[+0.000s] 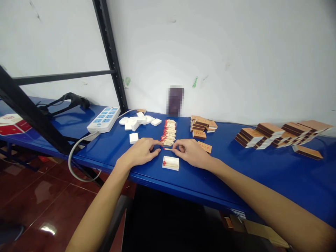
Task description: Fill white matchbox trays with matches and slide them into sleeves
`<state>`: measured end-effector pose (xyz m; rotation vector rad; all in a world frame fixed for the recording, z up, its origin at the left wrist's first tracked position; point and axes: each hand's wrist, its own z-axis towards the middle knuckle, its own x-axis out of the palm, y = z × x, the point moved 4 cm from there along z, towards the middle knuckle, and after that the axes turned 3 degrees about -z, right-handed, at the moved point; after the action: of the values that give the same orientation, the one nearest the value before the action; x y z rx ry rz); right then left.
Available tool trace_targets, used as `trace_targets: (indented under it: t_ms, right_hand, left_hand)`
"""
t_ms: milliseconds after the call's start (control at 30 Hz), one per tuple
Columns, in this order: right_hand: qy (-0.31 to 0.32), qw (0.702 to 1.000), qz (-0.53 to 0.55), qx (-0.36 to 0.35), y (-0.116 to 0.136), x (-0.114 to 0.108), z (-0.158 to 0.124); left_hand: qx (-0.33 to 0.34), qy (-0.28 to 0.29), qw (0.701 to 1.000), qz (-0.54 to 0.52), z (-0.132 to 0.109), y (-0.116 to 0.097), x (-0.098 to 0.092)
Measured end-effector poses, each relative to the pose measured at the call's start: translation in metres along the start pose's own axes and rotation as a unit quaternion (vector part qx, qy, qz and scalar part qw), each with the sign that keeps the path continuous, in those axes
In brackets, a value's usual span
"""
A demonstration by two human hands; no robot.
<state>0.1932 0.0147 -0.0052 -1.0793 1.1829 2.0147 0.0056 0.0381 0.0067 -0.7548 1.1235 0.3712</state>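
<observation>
A pile of red-headed matches [169,133] lies in a column on the blue table, heads to the left. My left hand [144,151] rests at the left of the pile. Its index finger reaches to the match heads, with the thumb apart from it. From the other side, my right hand [191,152] has its thumb and index finger together at the plain end of a single match [167,149] at the near end of the pile. Just in front of both hands sits a white open matchbox tray [170,168] with a few matches inside.
Several white trays [135,121] lie at the back left, beside a power strip [104,119]. Closed matchboxes [201,122] are stacked right of the pile, with longer stacks [270,130] farther right. A black metal post [111,52] stands at the left.
</observation>
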Motion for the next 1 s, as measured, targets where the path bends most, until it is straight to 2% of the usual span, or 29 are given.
trace_targets:
  t_ms: [633,1000]
  right_hand:
    - [-0.004,1.0,-0.012,-0.019,-0.002,0.002,0.001]
    - [-0.013,1.0,-0.013,-0.015,-0.002,0.003,0.001]
  left_hand:
    - [-0.007,0.004,1.0,0.022,0.0,-0.005,0.0]
    - [0.017,0.01,1.0,0.019,0.002,-0.014,0.001]
